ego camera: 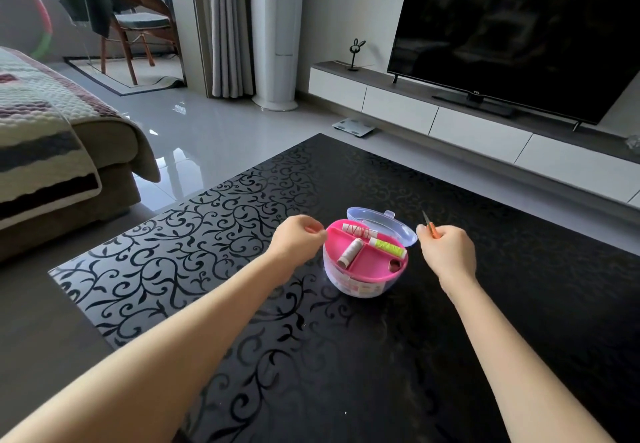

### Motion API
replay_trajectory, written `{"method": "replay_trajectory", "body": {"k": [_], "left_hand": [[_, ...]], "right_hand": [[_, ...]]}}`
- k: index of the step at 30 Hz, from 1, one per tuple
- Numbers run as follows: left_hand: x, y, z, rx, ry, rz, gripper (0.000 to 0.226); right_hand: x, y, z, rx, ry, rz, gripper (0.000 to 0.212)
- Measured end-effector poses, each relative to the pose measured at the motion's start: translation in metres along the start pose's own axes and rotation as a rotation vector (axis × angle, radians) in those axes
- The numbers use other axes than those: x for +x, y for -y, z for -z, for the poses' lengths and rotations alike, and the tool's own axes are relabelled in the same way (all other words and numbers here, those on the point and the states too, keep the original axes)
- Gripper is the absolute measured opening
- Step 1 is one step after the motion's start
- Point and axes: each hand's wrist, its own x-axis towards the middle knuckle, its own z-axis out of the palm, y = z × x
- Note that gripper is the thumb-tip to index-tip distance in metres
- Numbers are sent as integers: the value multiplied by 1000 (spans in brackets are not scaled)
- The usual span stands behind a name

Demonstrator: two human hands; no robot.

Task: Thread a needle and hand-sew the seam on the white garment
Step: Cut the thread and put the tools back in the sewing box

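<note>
Currently the right hand [446, 252] is gripping snips [432, 230] right of the kit [360, 285]; the left hand [298, 241] is lying curled on its left, hold unclear. Probably thread is being cut: keep it taut. No garment is showing.

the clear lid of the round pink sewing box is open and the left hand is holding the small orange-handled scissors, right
Not quite. The small orange-handled scissors are gripped by the right hand, not the left hand, whose fingers are curled with nothing visible in them. The head view shows this. The clear plastic lid of the round pink sewing box is indeed open.
</note>
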Motion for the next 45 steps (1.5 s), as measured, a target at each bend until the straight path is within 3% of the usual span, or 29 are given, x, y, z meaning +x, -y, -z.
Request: {"method": "replay_trajectory", "body": {"k": [4,8,11,15,17,20,24,26,28,31,35,39,45], "left_hand": [[-27,7,-2,-5,200,61,49],[-41,8,-6,-44,199,74,52],[-49,9,-4,-135,216,161,50],[-55,11,2,-315,259,264,34],[-58,9,4,-416,252,312,28],[-60,6,3,-474,266,311,35],[-62,5,-5,-421,311,216,45],[-58,9,-13,-389,265,185,74],[-55,12,-19,-231,197,97,89],[-50,12,-20,-141,195,20,81],[-43,8,-13,-239,259,74,72],[-34,9,-13,-295,230,127,73],[-28,12,-14,-337,247,168,74]], "right_hand": [[10,-3,-19,425,209,-369,17],[6,-1,-19,567,206,-444,13],[-6,4,-4,540,138,-299,22],[-42,-2,18,385,120,231,22],[-62,-16,23,216,161,476,37],[-81,-40,25,27,219,665,62],[-88,-47,20,13,220,710,54],[-89,-44,18,-15,169,765,38],[-90,-36,18,-118,74,855,34],[-85,-17,16,-336,-5,900,58],[-82,6,12,-645,176,732,87],[-82,15,11,-730,267,645,91],[-91,5,-13,-705,51,645,85]]}}
